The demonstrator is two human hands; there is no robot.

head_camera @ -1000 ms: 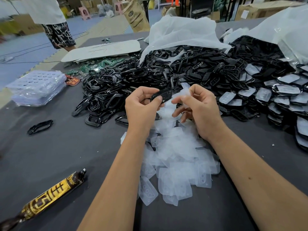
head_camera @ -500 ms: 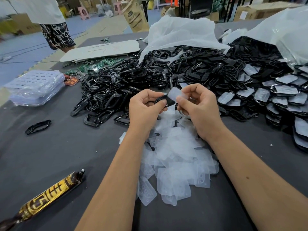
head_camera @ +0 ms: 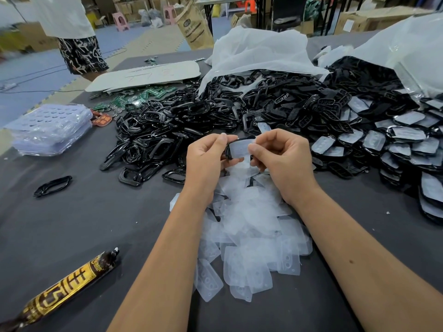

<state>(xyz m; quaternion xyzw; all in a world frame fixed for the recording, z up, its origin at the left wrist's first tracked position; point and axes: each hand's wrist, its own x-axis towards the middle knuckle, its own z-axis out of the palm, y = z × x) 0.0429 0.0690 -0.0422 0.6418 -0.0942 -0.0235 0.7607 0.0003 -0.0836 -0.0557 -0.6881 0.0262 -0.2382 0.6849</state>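
frames (head_camera: 167,140) behind pads (head_camera: 251,236), tube (head_camera: 67,288) left

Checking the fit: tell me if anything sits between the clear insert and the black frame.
Nothing visible does. The left hand and right hand hold the clear insert directly against the black frame.

The right hand (head_camera: 282,161) hides part of the black frame (head_camera: 239,140).

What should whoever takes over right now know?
Left hand pinches a black frame. Right hand pinches a clear pad against the frame, seemingly not fully seated.
Pad pile lies under the hands, frame pile ahead left, fitted pieces at right.
Done: many pieces fitted.
To do: press this pad home, add it at right, carry on through both piles.
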